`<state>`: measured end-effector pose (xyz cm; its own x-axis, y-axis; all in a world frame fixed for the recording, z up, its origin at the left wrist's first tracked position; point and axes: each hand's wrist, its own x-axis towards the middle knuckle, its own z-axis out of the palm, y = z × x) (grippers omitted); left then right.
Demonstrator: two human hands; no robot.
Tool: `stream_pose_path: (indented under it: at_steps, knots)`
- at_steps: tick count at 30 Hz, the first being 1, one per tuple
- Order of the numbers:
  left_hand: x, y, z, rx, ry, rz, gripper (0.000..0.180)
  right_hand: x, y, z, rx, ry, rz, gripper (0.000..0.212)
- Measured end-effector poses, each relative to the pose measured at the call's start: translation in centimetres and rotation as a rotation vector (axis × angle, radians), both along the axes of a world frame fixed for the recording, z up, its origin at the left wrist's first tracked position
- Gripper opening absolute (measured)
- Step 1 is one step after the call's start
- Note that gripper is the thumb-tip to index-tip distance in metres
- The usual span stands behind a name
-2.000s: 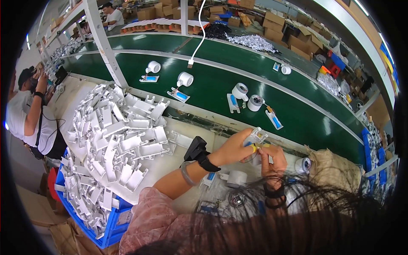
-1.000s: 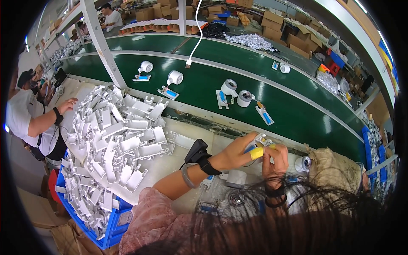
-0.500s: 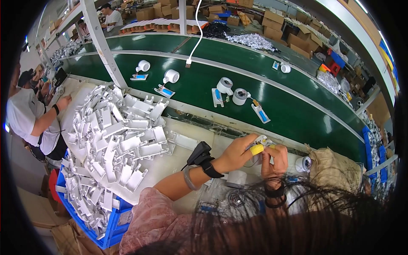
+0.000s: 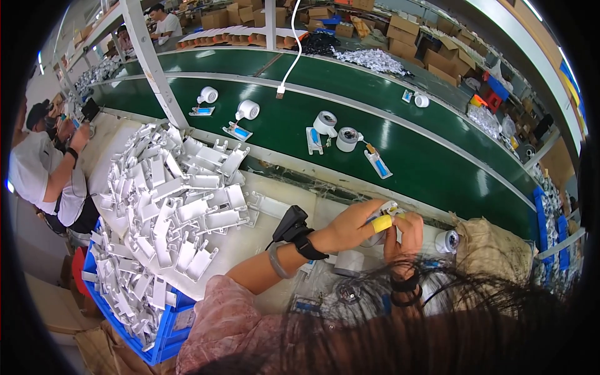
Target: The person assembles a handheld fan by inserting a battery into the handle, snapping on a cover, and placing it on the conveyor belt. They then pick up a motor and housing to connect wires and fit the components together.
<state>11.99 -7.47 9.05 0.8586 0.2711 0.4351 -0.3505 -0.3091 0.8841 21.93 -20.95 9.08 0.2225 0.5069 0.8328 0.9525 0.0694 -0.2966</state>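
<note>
– Grip state, left hand [image 4: 353, 226]?
– Clamped on a small white part [image 4: 390, 207], thumb and fingers about it. Yellow wrap [image 4: 382, 224] on the thumb.
– Right hand [image 4: 405, 237]?
– Fingers curled in at the part's near right side. Tips partly hidden; cannot tell whether they pinch it.
– Location of the part?
– Raised above the bench [image 4: 281, 189], near the close edge of the green belt [image 4: 437, 164].
– Bench contents?
– Left: large heap of white housings [image 4: 206, 201], with more in a blue bin [image 4: 164, 334]. Below the left hand: white cylindrical piece [image 4: 348, 263]. Right: round lamp head [image 4: 446, 241] just beside a tan sack [image 4: 494, 250].
– On the belt?
– White lamp units [image 4: 325, 122], each a round head near a flat plate bearing a blue cell. White cable [image 4: 295, 50] hangs above.
– Others?
– Co-worker in a white shirt [image 4: 47, 165], far left, both arms raised over the bench.
</note>
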Motion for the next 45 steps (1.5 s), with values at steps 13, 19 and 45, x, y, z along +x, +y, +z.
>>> stream_pose_path:
  at_steps: [13,19,45]
  knots:
    - [-0.4,0.8,1.0,0.056,0.174,-0.086,0.033,0.2,-0.1,-0.5,0.023,0.025,0.036,0.019]
    - [-0.4,0.8,1.2,-0.009,0.181,-0.082,0.022,0.1,0.3,-0.6,0.045,0.025,0.062,0.026]
    - [3.1,8.2,-5.8,-0.043,0.122,0.377,0.037,11.4,5.8,-0.8,-0.179,0.101,-0.349,0.018]
